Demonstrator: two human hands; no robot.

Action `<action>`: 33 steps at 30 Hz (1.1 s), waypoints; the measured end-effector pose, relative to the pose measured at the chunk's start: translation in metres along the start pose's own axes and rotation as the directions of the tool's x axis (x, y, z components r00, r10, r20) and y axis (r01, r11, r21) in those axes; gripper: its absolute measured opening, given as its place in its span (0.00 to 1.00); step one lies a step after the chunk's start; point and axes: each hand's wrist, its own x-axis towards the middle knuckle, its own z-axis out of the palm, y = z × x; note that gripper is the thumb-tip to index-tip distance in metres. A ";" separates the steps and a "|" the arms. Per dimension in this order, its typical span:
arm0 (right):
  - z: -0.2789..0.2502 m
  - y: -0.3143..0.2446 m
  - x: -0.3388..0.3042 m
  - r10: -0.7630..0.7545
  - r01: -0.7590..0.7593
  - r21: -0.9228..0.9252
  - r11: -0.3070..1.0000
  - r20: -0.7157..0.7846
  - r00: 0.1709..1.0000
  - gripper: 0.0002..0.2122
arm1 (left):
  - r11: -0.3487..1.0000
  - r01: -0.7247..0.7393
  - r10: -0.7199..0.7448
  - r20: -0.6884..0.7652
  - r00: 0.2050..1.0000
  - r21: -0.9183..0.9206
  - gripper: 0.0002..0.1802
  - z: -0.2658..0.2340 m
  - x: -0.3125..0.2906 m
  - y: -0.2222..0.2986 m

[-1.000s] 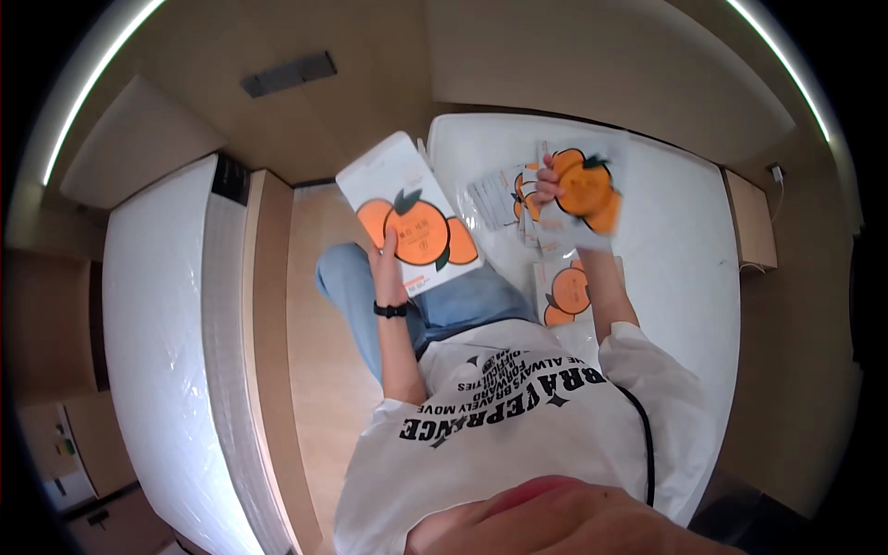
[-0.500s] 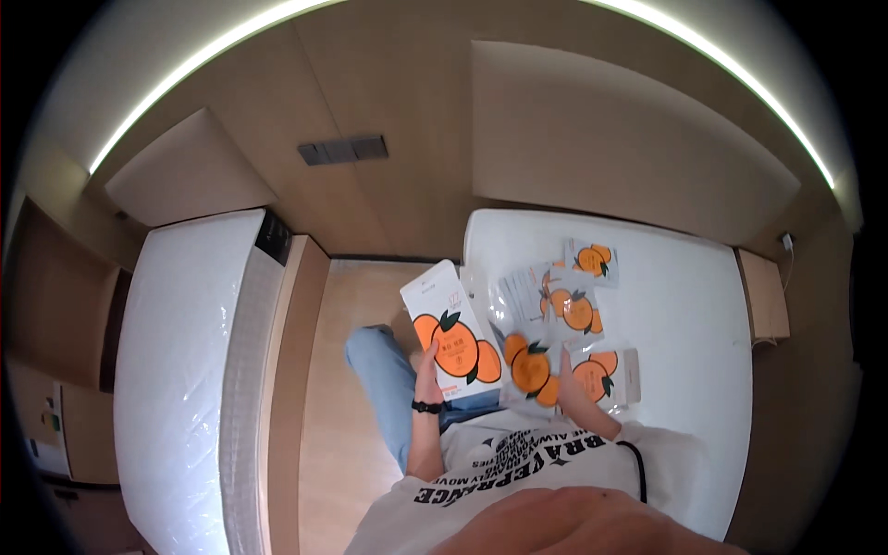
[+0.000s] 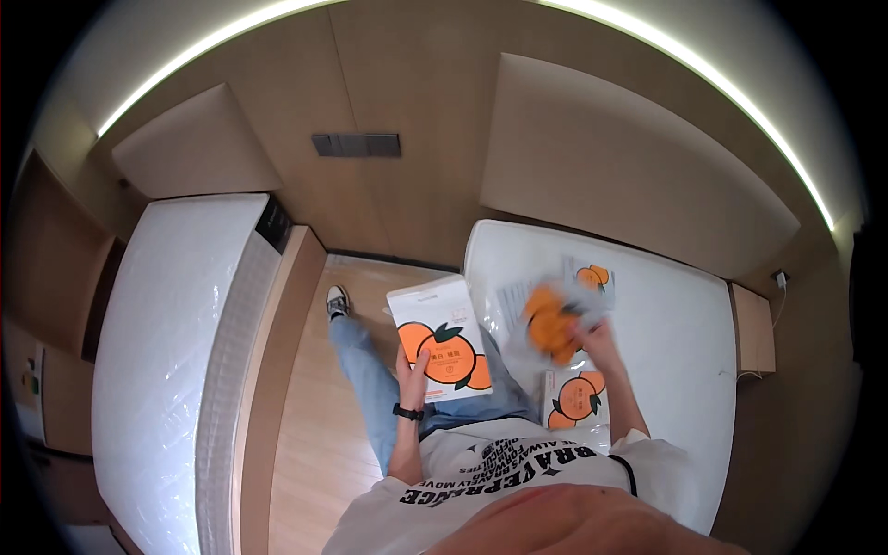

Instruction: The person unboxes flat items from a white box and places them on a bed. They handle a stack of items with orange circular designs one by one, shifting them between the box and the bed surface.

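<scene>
A white box (image 3: pixel 442 319) printed with oranges and green leaves stands upright over my lap. My left hand (image 3: pixel 413 375) grips it by its lower left side, thumb across the front. To the right, my right hand (image 3: pixel 597 340) has its fingers closed on a flat packet (image 3: pixel 552 324) with an orange print, smeared by motion. Beneath and beside that packet lie several pale packets (image 3: pixel 516 303) on the mattress. Another orange-printed packet (image 3: pixel 593 276) rests farther back. Below my right hand, a second orange-printed box (image 3: pixel 575 400) lies on the mattress, close to my hip.
I sit on a plastic-covered white mattress (image 3: pixel 680 370). Across a strip of wooden floor (image 3: pixel 319 407) stands another wrapped mattress (image 3: pixel 166 370) in a wooden frame. A padded headboard (image 3: pixel 629 153) and a small bedside shelf (image 3: pixel 754 328) border the right bed.
My right hand has moved up and away from my lap, carrying the packet over the loose packets. The box in my left hand has turned slightly more upright.
</scene>
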 end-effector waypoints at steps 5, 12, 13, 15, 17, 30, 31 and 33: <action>0.019 -0.100 0.001 -0.344 0.494 0.577 0.650 -0.357 0.869 0.15 | 0.934 -0.189 0.098 0.290 0.952 0.304 0.20 0.009 -0.004 0.026; 0.036 -0.081 0.001 -0.361 0.425 -0.166 0.890 0.311 0.879 0.06 | 0.778 -0.458 0.221 0.494 0.841 0.431 0.23 0.025 -0.019 0.027; 0.039 -0.079 0.002 -0.383 0.507 -0.265 0.820 0.405 0.830 0.06 | 0.748 -0.494 0.229 0.526 0.819 0.443 0.21 0.031 -0.022 0.036; 0.036 -0.084 0.004 -0.320 0.539 -0.340 0.770 0.526 0.788 0.06 | 0.731 -0.540 0.278 0.542 0.793 0.416 0.22 0.032 -0.017 0.030; 0.036 -0.084 -0.004 -0.157 0.401 -0.397 0.826 0.521 0.839 0.08 | 0.743 -0.521 0.263 0.532 0.805 0.421 0.22 0.036 -0.020 0.032; 0.020 -0.071 -0.005 -0.389 0.454 -0.226 0.862 0.280 0.878 0.08 | 0.796 -0.493 0.280 0.507 0.815 0.351 0.24 0.040 -0.020 0.021; 0.019 -0.071 -0.004 -0.351 0.420 -0.209 0.883 0.301 0.887 0.12 | 0.797 -0.489 0.278 0.504 0.818 0.354 0.24 0.037 -0.020 0.019; 0.021 -0.075 -0.005 -0.394 0.450 -0.190 0.873 0.270 0.879 0.15 | 0.844 -0.378 0.189 0.450 0.873 0.380 0.23 0.032 -0.020 0.014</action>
